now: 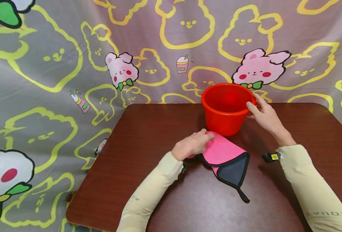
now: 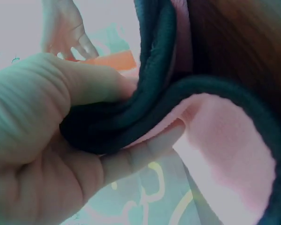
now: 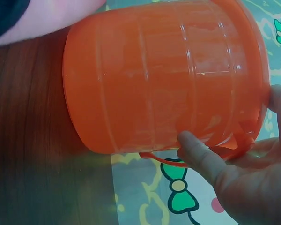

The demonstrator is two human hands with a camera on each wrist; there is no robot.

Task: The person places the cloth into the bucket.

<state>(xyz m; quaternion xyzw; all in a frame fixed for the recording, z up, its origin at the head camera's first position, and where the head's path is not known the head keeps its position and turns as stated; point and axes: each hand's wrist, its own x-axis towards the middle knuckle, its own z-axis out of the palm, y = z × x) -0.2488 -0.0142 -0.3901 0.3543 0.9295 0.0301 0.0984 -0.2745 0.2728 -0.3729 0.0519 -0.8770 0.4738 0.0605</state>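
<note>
A red plastic bucket [image 1: 226,121] stands upright toward the back of the table. My right hand [image 1: 267,118] grips its rim on the right side; the right wrist view shows fingers around the edge and one fingertip against the bucket wall [image 3: 150,79], near the thin red handle [image 3: 166,160]. In front of the bucket, my left hand [image 1: 192,145] holds a pink cloth [image 1: 221,149] with black edging. A dark grey corner [image 1: 233,170] is folded over, with a black hanging loop. In the left wrist view the bunched cloth edge [image 2: 107,126] lies between thumb and fingers.
The brown wooden table [image 1: 136,154] has rounded corners. Behind it and on the left hangs a grey curtain [image 1: 147,29] with cartoon animals. A small black device [image 1: 271,157] is attached at the right cuff.
</note>
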